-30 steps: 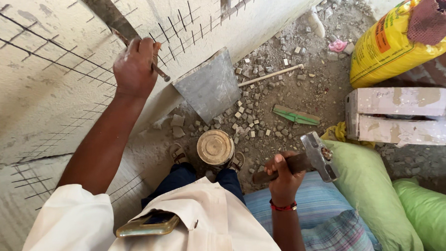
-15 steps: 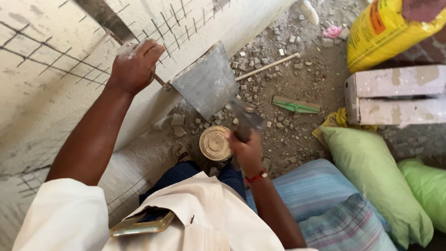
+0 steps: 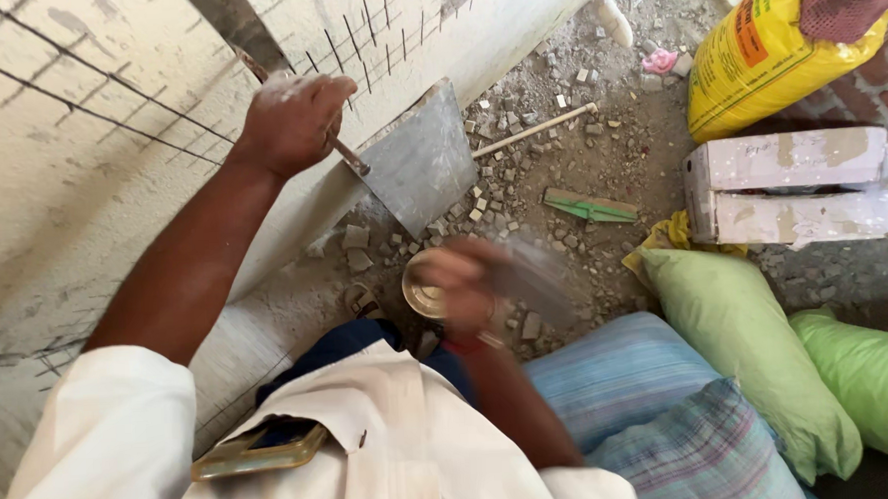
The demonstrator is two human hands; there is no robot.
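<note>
Chisel (image 3: 345,154) held against the wall (image 3: 81,175), left hand (image 3: 293,116) fingers clamped on it; right hand (image 3: 471,288) blurred, grip unclear. Rubble (image 3: 521,176) on floor, most wall intact.

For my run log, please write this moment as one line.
left hand: grips chisel at wall | right hand: blurred, holds hammer

Right hand (image 3: 470,283) and hammer (image 3: 530,276) motion-blurred
</note>
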